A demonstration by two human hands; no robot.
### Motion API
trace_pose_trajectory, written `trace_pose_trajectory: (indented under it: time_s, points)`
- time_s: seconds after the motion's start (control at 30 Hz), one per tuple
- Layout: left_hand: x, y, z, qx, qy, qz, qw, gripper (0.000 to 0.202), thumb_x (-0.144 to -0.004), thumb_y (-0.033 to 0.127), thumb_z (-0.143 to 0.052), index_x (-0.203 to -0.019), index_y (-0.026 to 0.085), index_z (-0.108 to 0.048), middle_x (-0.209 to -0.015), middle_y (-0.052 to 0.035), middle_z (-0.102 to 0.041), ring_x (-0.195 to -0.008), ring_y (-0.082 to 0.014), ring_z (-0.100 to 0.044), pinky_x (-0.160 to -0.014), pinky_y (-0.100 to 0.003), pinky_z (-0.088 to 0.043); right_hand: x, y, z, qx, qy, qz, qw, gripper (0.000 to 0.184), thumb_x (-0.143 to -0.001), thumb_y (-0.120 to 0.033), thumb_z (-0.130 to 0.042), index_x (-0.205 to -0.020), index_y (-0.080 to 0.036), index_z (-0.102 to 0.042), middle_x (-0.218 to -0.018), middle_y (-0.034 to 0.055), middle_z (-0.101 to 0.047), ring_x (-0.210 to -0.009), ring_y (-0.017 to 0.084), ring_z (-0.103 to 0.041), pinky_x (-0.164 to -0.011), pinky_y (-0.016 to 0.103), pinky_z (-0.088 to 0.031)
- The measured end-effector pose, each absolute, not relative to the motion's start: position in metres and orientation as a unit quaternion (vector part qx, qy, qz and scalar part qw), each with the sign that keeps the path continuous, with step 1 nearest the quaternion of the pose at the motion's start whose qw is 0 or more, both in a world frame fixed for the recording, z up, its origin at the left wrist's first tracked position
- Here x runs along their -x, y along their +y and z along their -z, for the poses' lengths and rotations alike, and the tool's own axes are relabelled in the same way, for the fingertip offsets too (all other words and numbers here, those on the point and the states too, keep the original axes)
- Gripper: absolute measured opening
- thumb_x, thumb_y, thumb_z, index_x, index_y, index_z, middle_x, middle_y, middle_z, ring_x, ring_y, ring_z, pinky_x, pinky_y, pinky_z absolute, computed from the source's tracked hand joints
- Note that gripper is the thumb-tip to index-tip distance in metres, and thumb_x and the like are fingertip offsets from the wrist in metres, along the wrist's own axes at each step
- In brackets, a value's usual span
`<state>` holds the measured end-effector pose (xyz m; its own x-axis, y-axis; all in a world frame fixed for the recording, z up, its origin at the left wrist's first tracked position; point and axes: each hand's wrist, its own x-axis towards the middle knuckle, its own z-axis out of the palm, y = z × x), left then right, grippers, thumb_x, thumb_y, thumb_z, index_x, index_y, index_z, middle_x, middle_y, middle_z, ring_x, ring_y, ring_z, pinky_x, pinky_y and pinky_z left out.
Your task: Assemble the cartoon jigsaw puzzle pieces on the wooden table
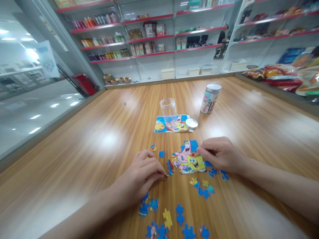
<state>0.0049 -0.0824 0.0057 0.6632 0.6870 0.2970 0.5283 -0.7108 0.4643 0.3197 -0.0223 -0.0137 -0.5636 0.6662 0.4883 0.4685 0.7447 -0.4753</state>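
A partly joined cartoon jigsaw puzzle (187,159), with a pink and a yellow character, lies on the wooden table. Left of it, my left hand (147,169) is closed, its fingertips pinching a small dark puzzle piece (166,176) just above the tabletop. My right hand (220,153) rests at the puzzle's right edge with fingers curled together and the fingertips touching that edge; whatever they may hold is hidden. Loose blue puzzle pieces (212,172) lie under and beside my right hand. A short strip of joined pieces (170,167) stands apart at the puzzle's left side.
Several loose pieces (179,214) are scattered nearer to me. Beyond the puzzle, a clear jar (168,108) stands on a picture card (159,124), beside a silver lid (191,123). A labelled can (210,99) is farther right. Stocked shelves (149,41) line the back.
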Motion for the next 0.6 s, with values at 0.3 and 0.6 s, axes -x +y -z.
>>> trace_pose_trajectory:
  time_s: [0.3, 0.6]
  points:
    - [-0.020, -0.062, -0.009, -0.844, 0.414, -0.303, 0.156, 0.013, -0.098, 0.018, -0.055, -0.099, 0.021, -0.068, -0.088, -0.0037, -0.067, -0.090, -0.0196, -0.054, -0.078, -0.035, -0.049, -0.317, -0.022, 0.016, 0.313, -0.873, -0.151, 0.342, 0.038, -0.094, -0.022, -0.057, -0.058, -0.017, -0.046, -0.055, -0.0044, -0.038, -0.050, 0.008, -0.034, -0.051, 0.026, -0.026]
    - [-0.036, -0.017, -0.003, -0.868, 0.371, -0.273, 0.187, 0.018, -0.094, 0.017, -0.056, -0.102, 0.021, -0.071, -0.092, -0.0047, -0.069, -0.096, -0.0216, -0.056, -0.088, -0.043, -0.048, -0.320, -0.024, 0.017, 0.327, -0.870, -0.159, 0.332, 0.037, -0.095, -0.024, -0.056, -0.061, -0.017, -0.046, -0.057, -0.0036, -0.041, -0.053, 0.008, -0.036, -0.054, 0.027, -0.026]
